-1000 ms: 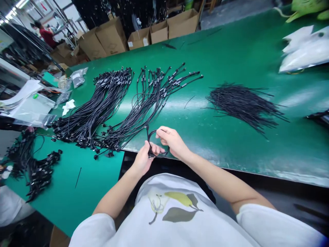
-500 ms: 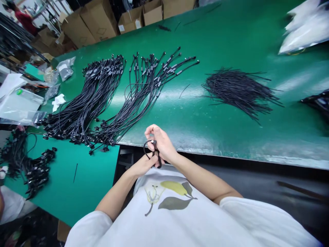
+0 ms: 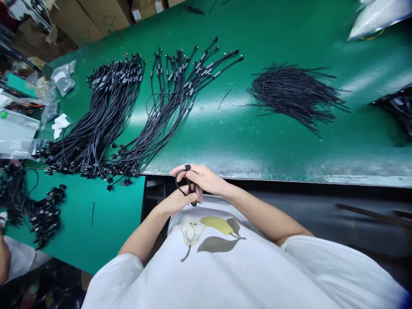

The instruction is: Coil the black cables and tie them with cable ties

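Note:
Just off the table's front edge, in front of my shirt, both hands close on one looped black cable (image 3: pixel 177 182). My left hand (image 3: pixel 178 200) pinches the loops from below. Above it, my right hand (image 3: pixel 206 178) grips the cable's upper part, and a small black connector (image 3: pixel 188 167) stands up by its fingers. Part of the cable is hidden behind the fingers. Beyond my hands lies a loose bundle of black cables (image 3: pixel 167 124) with connectors at the ends. To its left is a denser pile of similar cables (image 3: pixel 104 116).
On the green table (image 3: pixel 199 150), a heap of thin black strips (image 3: pixel 292 94) lies right of the cables. White bags (image 3: pixel 380 19) and a dark bag (image 3: pixel 399 107) are at the right. At left, a lower green surface (image 3: pixel 119 219) holds more cables (image 3: pixel 48 210); another person's arm (image 3: pixel 4 257) is nearby.
The connector has turned upward, and the right fingers have shifted around the cable, which now shows more loops. The view has tilted down slightly, so the table's contents sit higher in the picture.

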`<action>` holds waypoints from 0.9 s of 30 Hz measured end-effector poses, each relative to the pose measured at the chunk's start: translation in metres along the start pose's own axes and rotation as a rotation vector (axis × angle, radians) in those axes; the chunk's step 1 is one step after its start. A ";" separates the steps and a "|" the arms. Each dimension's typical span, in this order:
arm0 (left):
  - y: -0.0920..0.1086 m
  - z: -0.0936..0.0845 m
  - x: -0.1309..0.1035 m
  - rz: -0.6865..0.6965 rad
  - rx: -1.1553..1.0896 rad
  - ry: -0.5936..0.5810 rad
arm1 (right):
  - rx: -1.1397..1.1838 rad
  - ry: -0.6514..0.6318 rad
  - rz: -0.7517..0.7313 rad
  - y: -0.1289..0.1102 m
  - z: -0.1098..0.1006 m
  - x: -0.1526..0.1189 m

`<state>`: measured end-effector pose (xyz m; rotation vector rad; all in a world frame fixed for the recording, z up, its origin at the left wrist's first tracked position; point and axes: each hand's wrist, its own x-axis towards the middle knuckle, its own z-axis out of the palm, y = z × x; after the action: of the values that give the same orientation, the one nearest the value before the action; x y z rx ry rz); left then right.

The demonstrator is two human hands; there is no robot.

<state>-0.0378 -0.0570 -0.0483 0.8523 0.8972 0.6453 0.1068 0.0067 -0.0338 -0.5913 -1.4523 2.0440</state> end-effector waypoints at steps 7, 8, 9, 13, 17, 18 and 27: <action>0.007 0.025 -0.003 0.004 -0.329 -0.050 | 0.447 0.047 -0.140 -0.007 0.008 0.007; 0.009 0.027 -0.003 0.032 -0.322 0.027 | 0.402 0.099 -0.157 -0.009 0.007 0.008; 0.011 0.028 -0.003 0.058 -0.302 0.103 | 0.348 0.157 -0.166 -0.011 0.007 0.009; 0.015 0.024 -0.005 0.072 -0.213 0.186 | 0.102 0.310 -0.199 -0.021 0.007 0.005; 0.019 0.006 -0.009 0.007 -0.104 0.234 | -0.381 0.293 -0.442 -0.035 -0.004 -0.009; 0.021 0.001 -0.011 -0.001 -0.056 0.277 | -0.536 0.241 -0.517 -0.038 -0.009 -0.013; 0.048 0.013 -0.002 -0.142 0.924 0.012 | -1.195 -0.394 -0.094 -0.012 -0.026 -0.034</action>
<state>-0.0334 -0.0384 -0.0020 1.5817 1.2727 0.0746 0.1509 0.0054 -0.0296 -0.5217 -2.8378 1.0472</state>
